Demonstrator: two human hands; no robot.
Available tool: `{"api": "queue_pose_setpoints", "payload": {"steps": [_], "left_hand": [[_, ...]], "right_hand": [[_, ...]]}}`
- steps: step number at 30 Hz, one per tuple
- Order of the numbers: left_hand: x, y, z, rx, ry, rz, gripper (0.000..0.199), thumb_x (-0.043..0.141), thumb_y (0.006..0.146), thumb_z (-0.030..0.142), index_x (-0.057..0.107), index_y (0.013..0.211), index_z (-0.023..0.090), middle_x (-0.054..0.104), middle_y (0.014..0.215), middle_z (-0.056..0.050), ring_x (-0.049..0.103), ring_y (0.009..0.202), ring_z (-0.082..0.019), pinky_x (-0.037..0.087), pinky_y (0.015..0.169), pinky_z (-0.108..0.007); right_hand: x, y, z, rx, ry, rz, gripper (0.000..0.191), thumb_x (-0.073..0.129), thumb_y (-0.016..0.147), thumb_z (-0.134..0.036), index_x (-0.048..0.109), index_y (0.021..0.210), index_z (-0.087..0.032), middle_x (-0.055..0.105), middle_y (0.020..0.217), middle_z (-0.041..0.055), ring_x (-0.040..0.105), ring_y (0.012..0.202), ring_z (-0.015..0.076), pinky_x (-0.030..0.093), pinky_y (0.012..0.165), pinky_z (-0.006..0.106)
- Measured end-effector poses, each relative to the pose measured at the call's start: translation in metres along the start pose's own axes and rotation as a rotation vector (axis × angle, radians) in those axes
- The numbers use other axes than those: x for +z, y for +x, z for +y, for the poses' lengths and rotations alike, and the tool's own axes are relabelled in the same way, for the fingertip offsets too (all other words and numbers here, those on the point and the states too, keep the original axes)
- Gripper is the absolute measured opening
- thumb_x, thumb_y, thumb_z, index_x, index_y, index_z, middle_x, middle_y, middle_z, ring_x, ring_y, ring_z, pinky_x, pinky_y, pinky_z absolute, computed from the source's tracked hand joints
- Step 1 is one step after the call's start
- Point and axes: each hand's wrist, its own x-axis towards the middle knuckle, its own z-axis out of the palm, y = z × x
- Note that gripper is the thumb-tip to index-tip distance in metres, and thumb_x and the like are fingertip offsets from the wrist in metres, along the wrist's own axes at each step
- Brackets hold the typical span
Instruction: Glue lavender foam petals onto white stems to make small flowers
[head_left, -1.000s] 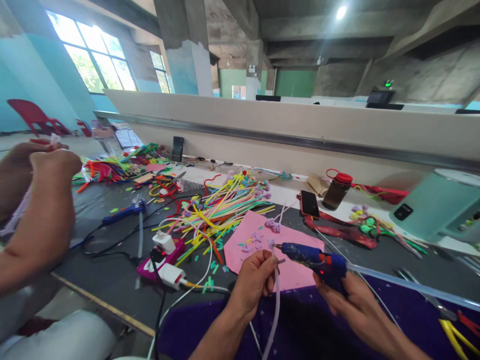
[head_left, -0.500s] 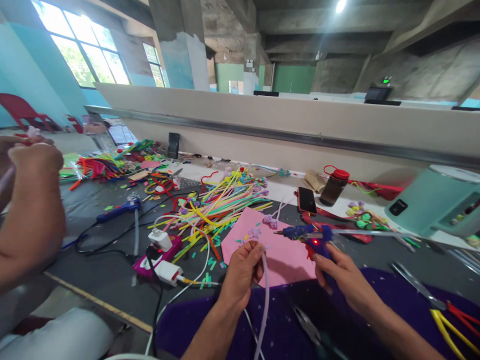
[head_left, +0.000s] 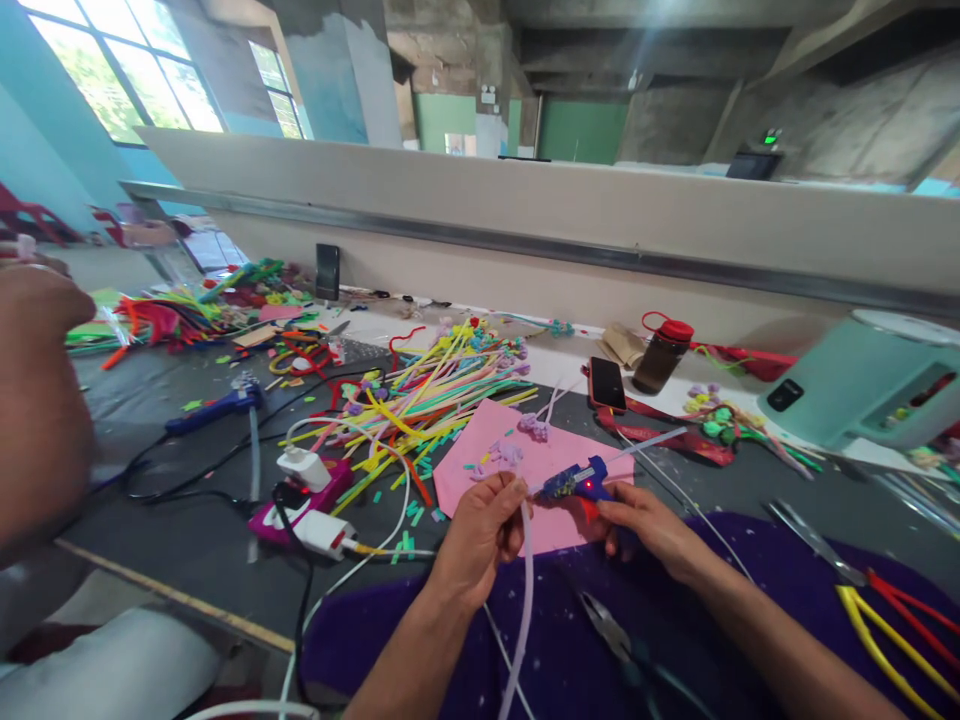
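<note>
My left hand pinches a pale lilac tube-like strip near its upper end; the rest hangs down toward me. My right hand is wrapped round the handle of a blue hot glue gun, which has a lit red light and a clear glue stick in its back. The gun's nozzle points left, right at the fingertips of my left hand; whether it touches the strip I cannot tell. Beneath lies a pink sheet with small lilac pieces and a lilac flower cluster on it.
Pliers and scissors lie on dark purple cloth. Left are a magenta power strip, cables, another glue gun and a co-worker's arm. Colourful strips, a phone, a bottle and a mint appliance stand behind.
My right hand has brought the glue gun left and slightly down, its nozzle now at my left fingertips. My left hand still holds the strip. The view has shifted a little.
</note>
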Motion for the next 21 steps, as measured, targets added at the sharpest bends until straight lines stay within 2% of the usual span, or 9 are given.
{"api": "queue_pose_setpoints", "payload": {"steps": [2,4,6,7,9,11,13,21], "left_hand": [[0.000,0.000,-0.002,-0.073,-0.001,-0.032,0.028,0.064,0.071,0.039,0.052,0.065,0.014,0.049,0.044,0.006,0.036,0.030,-0.001,0.021,0.030,-0.012],[0.001,0.000,-0.004,-0.130,0.003,-0.089,0.028,0.064,0.071,0.038,0.052,0.063,0.014,0.050,0.044,0.006,0.037,0.029,-0.001,0.021,0.029,-0.012],[0.003,0.000,-0.006,-0.167,0.017,-0.153,0.028,0.063,0.071,0.039,0.052,0.063,0.014,0.052,0.046,0.005,0.037,0.029,-0.001,0.020,0.028,-0.013],[0.004,0.000,-0.008,-0.185,0.031,-0.181,0.029,0.063,0.071,0.039,0.052,0.063,0.014,0.054,0.048,0.004,0.038,0.029,-0.001,0.020,0.028,-0.013],[0.006,-0.001,-0.010,-0.230,0.064,-0.223,0.029,0.063,0.071,0.040,0.054,0.065,0.013,0.057,0.052,0.002,0.039,0.030,-0.001,0.020,0.028,-0.013],[0.009,-0.001,-0.013,-0.275,0.087,-0.252,0.028,0.062,0.072,0.040,0.055,0.068,0.013,0.057,0.053,0.002,0.040,0.031,-0.001,0.021,0.028,-0.013],[0.012,-0.001,-0.015,-0.300,0.097,-0.275,0.028,0.061,0.072,0.040,0.056,0.068,0.013,0.056,0.052,0.003,0.039,0.030,-0.001,0.022,0.029,-0.012],[0.017,-0.003,-0.017,-0.298,0.172,-0.308,0.031,0.060,0.073,0.043,0.056,0.062,0.013,0.048,0.038,0.005,0.038,0.028,-0.003,0.022,0.028,-0.013]], "right_hand": [[-0.005,0.001,0.000,-0.068,-0.278,0.045,0.024,0.048,0.081,-0.039,0.055,0.083,-0.016,0.060,0.066,0.0003,0.057,0.055,0.0133,0.038,0.046,0.021],[-0.008,-0.003,-0.005,-0.191,-0.571,0.196,0.024,0.050,0.080,-0.038,0.060,0.079,-0.017,0.062,0.071,0.0029,0.057,0.062,0.0155,0.039,0.053,0.025],[-0.007,-0.011,-0.013,-0.320,-0.707,0.330,0.021,0.052,0.081,-0.035,0.063,0.082,-0.018,0.063,0.081,0.0051,0.057,0.070,0.0174,0.041,0.061,0.028],[-0.005,-0.016,-0.018,-0.372,-0.683,0.333,0.019,0.051,0.081,-0.033,0.063,0.084,-0.018,0.063,0.083,0.0051,0.057,0.072,0.0173,0.041,0.063,0.028],[0.002,-0.025,-0.026,-0.438,-0.504,0.235,0.015,0.052,0.082,-0.028,0.063,0.085,-0.019,0.063,0.079,0.0032,0.058,0.071,0.0157,0.043,0.064,0.026],[0.010,-0.032,-0.031,-0.449,-0.309,0.163,0.014,0.054,0.081,-0.028,0.062,0.086,-0.018,0.063,0.076,0.0017,0.058,0.068,0.0141,0.044,0.062,0.024],[0.017,-0.035,-0.032,-0.461,-0.209,0.144,0.014,0.058,0.079,-0.029,0.062,0.087,-0.018,0.064,0.078,0.0019,0.058,0.069,0.0141,0.045,0.062,0.023],[0.023,-0.037,-0.034,-0.584,-0.216,0.126,0.011,0.059,0.078,-0.026,0.064,0.078,-0.017,0.062,0.071,0.0021,0.057,0.066,0.0141,0.044,0.065,0.025]]}}
